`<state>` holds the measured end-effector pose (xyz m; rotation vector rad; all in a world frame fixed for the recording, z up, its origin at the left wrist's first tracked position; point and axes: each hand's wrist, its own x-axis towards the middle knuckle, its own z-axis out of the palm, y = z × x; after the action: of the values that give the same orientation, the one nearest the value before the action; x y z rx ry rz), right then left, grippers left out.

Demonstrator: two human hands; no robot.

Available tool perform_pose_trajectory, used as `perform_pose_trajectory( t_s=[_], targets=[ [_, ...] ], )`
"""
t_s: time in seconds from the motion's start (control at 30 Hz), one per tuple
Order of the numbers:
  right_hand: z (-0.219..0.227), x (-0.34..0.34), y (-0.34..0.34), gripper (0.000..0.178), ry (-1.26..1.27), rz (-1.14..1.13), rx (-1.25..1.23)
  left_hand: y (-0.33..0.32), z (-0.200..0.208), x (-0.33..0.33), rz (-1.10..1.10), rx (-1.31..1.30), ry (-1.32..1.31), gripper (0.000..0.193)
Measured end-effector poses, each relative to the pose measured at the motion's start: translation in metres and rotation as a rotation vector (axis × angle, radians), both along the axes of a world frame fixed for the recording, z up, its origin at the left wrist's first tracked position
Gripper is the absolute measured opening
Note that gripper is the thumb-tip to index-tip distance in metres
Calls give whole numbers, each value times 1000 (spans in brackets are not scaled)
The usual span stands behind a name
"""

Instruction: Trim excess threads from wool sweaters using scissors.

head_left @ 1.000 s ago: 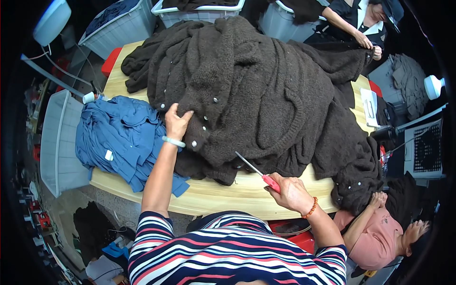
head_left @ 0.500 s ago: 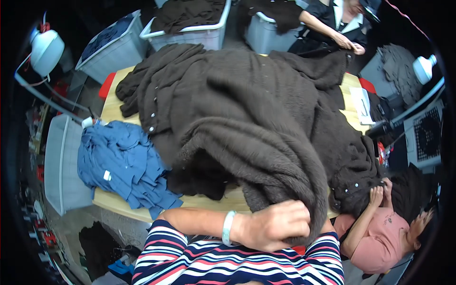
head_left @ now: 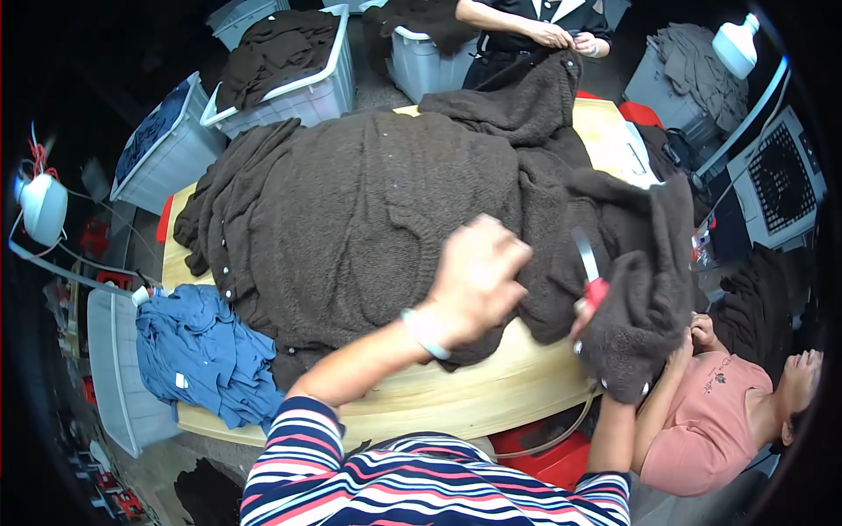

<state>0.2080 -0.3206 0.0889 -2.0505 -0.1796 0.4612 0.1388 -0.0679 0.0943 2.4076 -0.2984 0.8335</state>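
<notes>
My left hand, with a pale bangle at the wrist, hovers over a big pile of dark brown knit garments. It is smeared by motion, and nothing shows in its fingers. On the right, a brown fuzzy garment with buttons drapes over my right forearm and hides much of the hand. My right hand shows only partly at its edge, closed round a red-handled tool with a pale metal blade. The blade points up and away. Whether these fingers also grip the garment is hidden.
Blue garments lie at the wooden table's left end. One co-worker holds brown knit across the table; another in pink sits close at right. Grey bins with clothes stand behind. Lamps flank the table.
My left hand has released the brown garment and moved up over the pile. That garment now hangs over my right arm, and the red-handled tool has come into sight. The view has shifted.
</notes>
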Motion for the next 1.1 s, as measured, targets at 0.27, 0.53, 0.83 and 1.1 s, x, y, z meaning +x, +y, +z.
perform_pose_trajectory(
  t_s=[0.27, 0.53, 0.83, 1.1],
  targets=[
    [-17, -16, 58, 50, -239, 577, -22, 130, -75, -9, 250, 271, 580, 73],
    [-7, -10, 116, 45, -208, 814, -289, 155, -97, -15, 161, 260, 304, 49],
    [-18, 33, 199, 33, -394, 752, -308, 131, -129, -25, 138, 236, 156, 23],
    [-22, 52, 248, 29, -468, 742, -227, 130, -133, -27, 145, 238, 175, 22]
  ],
)
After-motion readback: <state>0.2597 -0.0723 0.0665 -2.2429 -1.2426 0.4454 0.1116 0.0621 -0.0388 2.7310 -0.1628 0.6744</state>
